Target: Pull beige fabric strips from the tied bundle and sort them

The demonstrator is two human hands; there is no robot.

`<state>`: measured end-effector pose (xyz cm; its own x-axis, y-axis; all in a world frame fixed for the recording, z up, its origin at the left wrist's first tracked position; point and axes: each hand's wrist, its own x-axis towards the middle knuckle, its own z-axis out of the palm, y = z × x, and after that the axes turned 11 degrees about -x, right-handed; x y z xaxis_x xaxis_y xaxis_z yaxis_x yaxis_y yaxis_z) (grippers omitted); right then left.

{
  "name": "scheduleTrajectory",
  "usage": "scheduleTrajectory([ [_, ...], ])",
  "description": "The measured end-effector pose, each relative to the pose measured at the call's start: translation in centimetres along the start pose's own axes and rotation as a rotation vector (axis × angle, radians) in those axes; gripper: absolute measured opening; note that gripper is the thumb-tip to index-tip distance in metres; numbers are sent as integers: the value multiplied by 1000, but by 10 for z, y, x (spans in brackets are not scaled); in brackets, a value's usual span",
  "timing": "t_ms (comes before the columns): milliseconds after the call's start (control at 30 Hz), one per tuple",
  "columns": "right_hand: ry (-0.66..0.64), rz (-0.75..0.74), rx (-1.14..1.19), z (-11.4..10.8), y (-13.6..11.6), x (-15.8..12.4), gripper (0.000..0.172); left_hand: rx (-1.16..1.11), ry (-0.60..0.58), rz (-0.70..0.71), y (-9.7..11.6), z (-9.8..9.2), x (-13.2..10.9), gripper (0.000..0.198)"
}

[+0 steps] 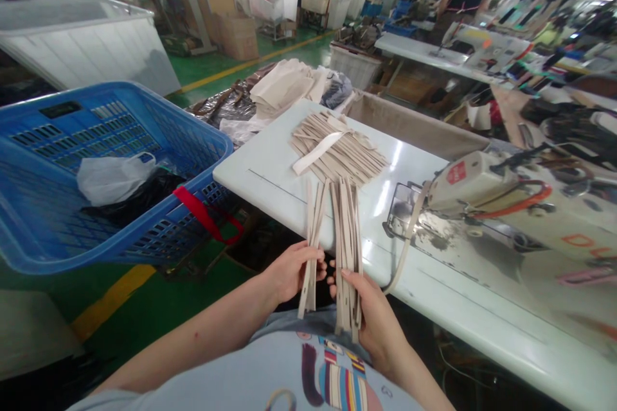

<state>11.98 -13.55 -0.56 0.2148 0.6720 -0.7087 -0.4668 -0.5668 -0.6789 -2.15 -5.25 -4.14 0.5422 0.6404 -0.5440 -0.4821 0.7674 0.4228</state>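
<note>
My left hand (299,271) is closed round a few beige fabric strips (315,212), which stick up past the table's near edge and hang below my fingers. Close beside it, my right hand (364,298) grips a thicker bundle of similar strips (344,225). The upper ends of both bunches reach over the white table (260,160). Beyond them a pile of beige strips (357,154) lies flat, with one paler, wider strip (318,153) across it. The fingertips of both hands nearly meet between the bunches.
On the right stands a sewing machine (501,199) with a beige strip (409,237) trailing from it over the table edge. A blue basket (116,250) holding plastic bags is at the left. Beige fabric pieces (284,87) lie behind the table. Other people work farther back.
</note>
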Motion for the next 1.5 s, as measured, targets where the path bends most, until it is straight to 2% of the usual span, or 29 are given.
scheduleTrajectory([
  [133,-11,2,12,-1,2,1,31,60,40,-24,0,3,1,31],
  [233,-38,-63,-46,0,3,-1,35,156,-41,4,-3,5,2,38],
  [367,-97,-151,-64,3,4,-3,50,253,-107,47,-7,8,1,42],
  [667,-90,-129,-1,1,8,-2,56,164,-39,28,-9,4,3,39],
  [800,-83,-163,-41,0,10,0,53,78,-28,38,-11,4,2,34],
  [1000,-116,-153,-35,1,13,0,55,197,-66,12,-13,6,0,42],
  [1167,-108,-157,-39,0,13,0,53,206,-33,28,-15,5,4,39],
  [1267,-83,-137,-9,-2,12,1,45,170,-22,14,-15,5,3,35],
  [1400,-12,-101,-2,-5,11,1,33,51,-77,-49,-13,6,2,28],
  [1500,-1,-94,-9,-6,11,1,27,35,-33,-30,-12,6,2,21],
])
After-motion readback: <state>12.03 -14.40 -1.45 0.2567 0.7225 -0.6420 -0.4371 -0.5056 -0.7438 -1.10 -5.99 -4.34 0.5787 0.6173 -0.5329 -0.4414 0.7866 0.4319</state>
